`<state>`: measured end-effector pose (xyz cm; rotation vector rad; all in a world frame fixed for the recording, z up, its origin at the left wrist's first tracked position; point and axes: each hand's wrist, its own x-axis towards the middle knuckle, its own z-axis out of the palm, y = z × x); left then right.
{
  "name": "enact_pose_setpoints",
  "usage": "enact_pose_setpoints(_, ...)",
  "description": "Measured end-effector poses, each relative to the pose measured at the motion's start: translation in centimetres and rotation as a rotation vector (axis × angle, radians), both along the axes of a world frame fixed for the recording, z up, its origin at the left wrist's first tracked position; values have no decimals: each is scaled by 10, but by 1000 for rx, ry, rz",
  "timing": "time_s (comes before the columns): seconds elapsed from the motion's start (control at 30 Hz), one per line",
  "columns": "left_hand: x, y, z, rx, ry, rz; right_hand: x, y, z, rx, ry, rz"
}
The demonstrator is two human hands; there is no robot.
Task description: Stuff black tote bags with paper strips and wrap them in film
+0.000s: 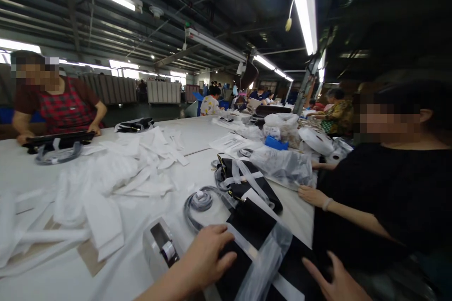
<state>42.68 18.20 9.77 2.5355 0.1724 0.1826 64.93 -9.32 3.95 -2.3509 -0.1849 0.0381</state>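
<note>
A black bag (250,218) lies flat before me, with white strips and a translucent plastic wrap (270,256) across it. My left hand (210,254) rests at its left edge, thumb apart from the loosely bent fingers, with nothing visible in them. At the bag's right side is my right hand (341,280), its fingers spread and no object in it. A coiled, wrapped strap (201,201) lies beyond my left hand. Just left of that hand stands a tape dispenser (158,244). Behind the near bag lies a second black bag (263,190) with similar strips.
White packing sheets (106,174) are heaped on the left of the table (197,131). A co-worker (381,188) at the right handles a plastic-wrapped bundle (282,164). Across the table, another person (68,103) holds a black bag (60,140). A blue object (276,143) lies among plastic bags.
</note>
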Motion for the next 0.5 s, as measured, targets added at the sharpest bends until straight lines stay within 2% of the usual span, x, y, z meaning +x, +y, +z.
enact_pose_setpoints(0.1,14,-7,-11,45,156,90,26,58,24,-109,-310,325)
enact_pose_setpoints(0.17,22,-2,-23,47,221,122,32,103,23,-227,-386,449)
enact_pose_setpoints(0.23,27,1,-36,41,278,116,31,135,11,-301,-436,529)
enact_pose_setpoints(0.3,26,2,-47,39,322,103,26,150,-3,-328,-468,573)
enact_pose_setpoints(0.37,24,1,-54,37,340,88,26,150,-12,-337,-470,612)
enact_pose_setpoints(0.5,23,-1,-53,54,382,77,47,146,-15,-375,-392,751)
